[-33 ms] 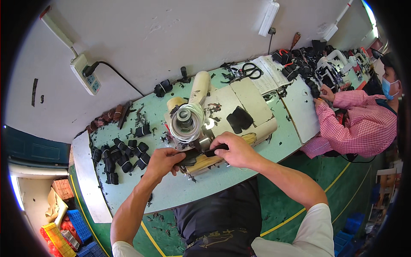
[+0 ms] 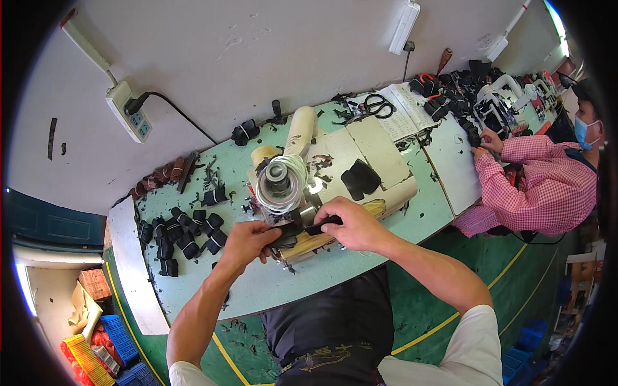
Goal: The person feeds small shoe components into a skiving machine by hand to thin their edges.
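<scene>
In front of me stands a cream, chipped machine (image 2: 399, 186) with a round wheel-like part (image 2: 278, 177) on top, probably a leather skiving machine. My left hand (image 2: 246, 243) pinches a dark flat piece (image 2: 283, 235) at the left of its working end. Fingers of my right hand (image 2: 353, 225) are closed on a black strip (image 2: 325, 224) just right of the metal head (image 2: 308, 213). Whether the two dark parts are one piece is hidden at the head. A black folded bundle (image 2: 360, 179) lies on the machine bed.
Several tied black bundles (image 2: 187, 231) lie on the left of the pale green table (image 2: 251, 293). Brown rolls (image 2: 161, 175), black scissors (image 2: 378, 107) and an open notebook (image 2: 407, 109) lie along the wall. A masked co-worker in a checked shirt (image 2: 528, 183) works at the right.
</scene>
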### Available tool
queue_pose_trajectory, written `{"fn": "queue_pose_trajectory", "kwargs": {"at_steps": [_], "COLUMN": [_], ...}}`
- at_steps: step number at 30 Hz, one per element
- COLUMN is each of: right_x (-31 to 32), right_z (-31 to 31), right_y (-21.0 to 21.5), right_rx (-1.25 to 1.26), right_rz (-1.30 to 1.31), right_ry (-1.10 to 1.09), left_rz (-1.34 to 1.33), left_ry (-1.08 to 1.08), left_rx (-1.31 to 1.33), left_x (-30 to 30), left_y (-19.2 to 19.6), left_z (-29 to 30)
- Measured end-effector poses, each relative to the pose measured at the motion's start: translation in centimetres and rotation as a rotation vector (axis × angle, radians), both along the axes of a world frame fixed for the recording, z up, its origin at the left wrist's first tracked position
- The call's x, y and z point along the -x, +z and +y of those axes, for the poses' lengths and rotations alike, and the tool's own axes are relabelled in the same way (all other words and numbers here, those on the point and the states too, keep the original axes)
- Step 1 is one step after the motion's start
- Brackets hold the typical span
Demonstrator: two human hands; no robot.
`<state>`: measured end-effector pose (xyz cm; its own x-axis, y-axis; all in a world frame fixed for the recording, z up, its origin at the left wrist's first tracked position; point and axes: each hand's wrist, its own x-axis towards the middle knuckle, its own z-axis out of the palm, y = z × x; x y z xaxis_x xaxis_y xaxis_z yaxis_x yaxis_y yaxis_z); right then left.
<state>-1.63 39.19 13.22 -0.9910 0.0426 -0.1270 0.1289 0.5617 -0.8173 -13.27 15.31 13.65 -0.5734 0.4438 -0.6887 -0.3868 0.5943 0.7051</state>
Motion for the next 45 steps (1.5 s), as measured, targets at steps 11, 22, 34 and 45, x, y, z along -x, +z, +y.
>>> {"fn": "queue_pose_trajectory", "kwargs": {"at_steps": [11,22,34,45], "right_x": [0.0,0.4,-0.5,-4.9], "right_z": [0.3,0.3,-0.4,-7.4], "right_y": [-0.1,0.6,-0.3,0.4], "right_rx": [0.135,0.191,0.112,1.170], "right_rz": [-0.175,-0.203,-0.011,-0.065], "right_ry": [-0.005,-0.043,-0.052,-0.526], "left_rz": [0.034,0.066,0.257,0.485], "left_ry": [0.019,0.160,0.110,0.191], "left_rx": [-0.038,-0.162,-0.133,-0.383], "left_x": [0.0,-0.7,-1.9,-13.1], "left_y": [0.0,-0.8,-1.3,-1.3], "left_z": [0.2,0.6,1.6,2.6]}}
